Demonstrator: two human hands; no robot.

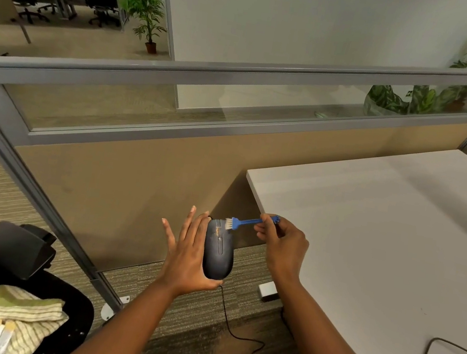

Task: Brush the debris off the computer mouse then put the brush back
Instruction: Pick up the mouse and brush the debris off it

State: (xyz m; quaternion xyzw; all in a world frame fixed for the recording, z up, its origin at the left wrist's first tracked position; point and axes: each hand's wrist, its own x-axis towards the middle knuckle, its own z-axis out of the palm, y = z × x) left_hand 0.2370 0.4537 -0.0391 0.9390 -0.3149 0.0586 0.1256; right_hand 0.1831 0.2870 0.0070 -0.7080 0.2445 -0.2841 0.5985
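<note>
Mouse held off desk edge, underside hidden by left hand gripping it, fingers mostly straight. Right hand pinches blue brush; bristles touch tan debris.

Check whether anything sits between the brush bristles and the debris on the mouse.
Nothing visible does. The brush, pinched in the right hand, has its bristles at the debris near the front of the mouse. The left hand holds the mouse from the side, its fingers clear of the top.
</note>
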